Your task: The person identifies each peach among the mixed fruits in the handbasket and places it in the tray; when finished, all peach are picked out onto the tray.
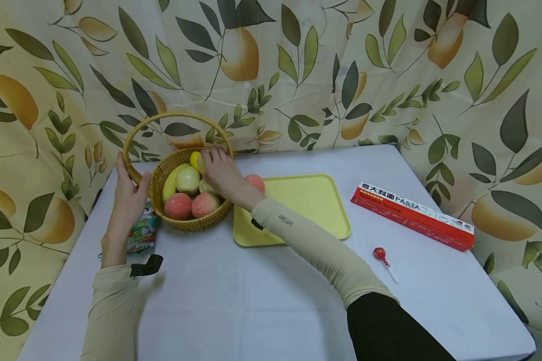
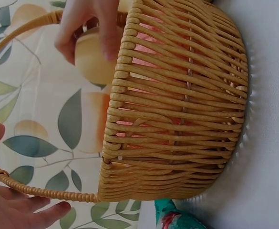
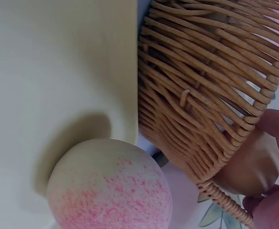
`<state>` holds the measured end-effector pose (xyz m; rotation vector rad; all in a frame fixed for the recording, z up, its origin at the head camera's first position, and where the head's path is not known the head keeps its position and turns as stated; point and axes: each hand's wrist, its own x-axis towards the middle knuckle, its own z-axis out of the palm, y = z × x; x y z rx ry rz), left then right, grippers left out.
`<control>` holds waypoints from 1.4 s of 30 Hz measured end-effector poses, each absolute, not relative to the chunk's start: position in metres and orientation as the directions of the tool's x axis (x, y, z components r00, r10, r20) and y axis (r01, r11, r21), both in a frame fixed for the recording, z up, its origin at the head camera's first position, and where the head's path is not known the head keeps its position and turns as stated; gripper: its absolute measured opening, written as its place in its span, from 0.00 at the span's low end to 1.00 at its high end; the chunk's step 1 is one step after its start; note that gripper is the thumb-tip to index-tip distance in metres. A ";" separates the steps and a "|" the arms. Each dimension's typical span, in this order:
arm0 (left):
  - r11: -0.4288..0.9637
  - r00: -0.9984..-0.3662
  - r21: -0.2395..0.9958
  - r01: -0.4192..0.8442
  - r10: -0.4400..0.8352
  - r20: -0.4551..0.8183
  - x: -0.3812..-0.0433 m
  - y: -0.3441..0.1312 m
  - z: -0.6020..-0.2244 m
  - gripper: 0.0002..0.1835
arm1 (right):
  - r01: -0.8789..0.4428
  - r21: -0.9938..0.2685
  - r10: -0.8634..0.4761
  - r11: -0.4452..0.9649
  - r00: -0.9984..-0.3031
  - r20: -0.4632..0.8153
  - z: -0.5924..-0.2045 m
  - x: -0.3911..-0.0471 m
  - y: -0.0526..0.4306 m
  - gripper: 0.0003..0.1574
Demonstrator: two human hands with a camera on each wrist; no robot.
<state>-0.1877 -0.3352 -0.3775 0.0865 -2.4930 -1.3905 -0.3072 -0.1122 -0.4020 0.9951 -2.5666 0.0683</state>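
On the left, the handle (image 1: 176, 115) of a basket (image 1: 198, 223) is touched by the left hand (image 1: 128, 200), its thumb and fingers spread. Behind it, a colourful bag (image 1: 142, 233) is partly hidden. At the basket's rim, a round yellowish fruit (image 2: 92, 57) is gripped by the right hand's (image 1: 226, 175) bent fingers. Next, a pink peach (image 1: 255, 182) is seen on a yellow tray (image 1: 316, 210). Farther right, a lollipop (image 1: 380, 253) and a red pasta box (image 1: 413, 218) are laid on the white cloth (image 1: 253, 301).

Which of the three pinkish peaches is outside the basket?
The peach on the yellow tray, at its far left corner. The other two peaches sit inside the wicker basket.
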 end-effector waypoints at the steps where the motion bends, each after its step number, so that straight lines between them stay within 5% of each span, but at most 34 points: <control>1: 0.533 -0.958 0.842 0.084 -0.189 0.215 -0.188 -0.335 -0.377 0.47 | -0.655 0.096 -0.638 0.750 -0.678 0.365 -0.403 -0.307 -0.112 0.37; 10: 0.531 -0.959 0.844 0.074 -0.194 0.206 -0.187 -0.335 -0.378 0.46 | -0.670 0.098 -0.656 0.736 -0.671 0.347 -0.404 -0.304 -0.113 0.32; 19: 0.531 -0.959 0.845 0.063 -0.201 0.198 -0.187 -0.334 -0.380 0.46 | -0.720 0.054 -0.681 0.692 -0.626 0.380 -0.406 -0.302 -0.105 0.40; 32: 0.539 -0.957 0.840 0.062 -0.207 0.203 -0.190 -0.335 -0.381 0.46 | -0.753 0.003 -0.687 0.658 -0.600 0.410 -0.400 -0.297 -0.101 0.34; 42: 0.544 -0.954 0.835 0.082 -0.198 0.223 -0.189 -0.336 -0.380 0.46 | -0.794 -0.004 -0.708 0.608 -0.544 0.450 -0.391 -0.282 -0.087 0.41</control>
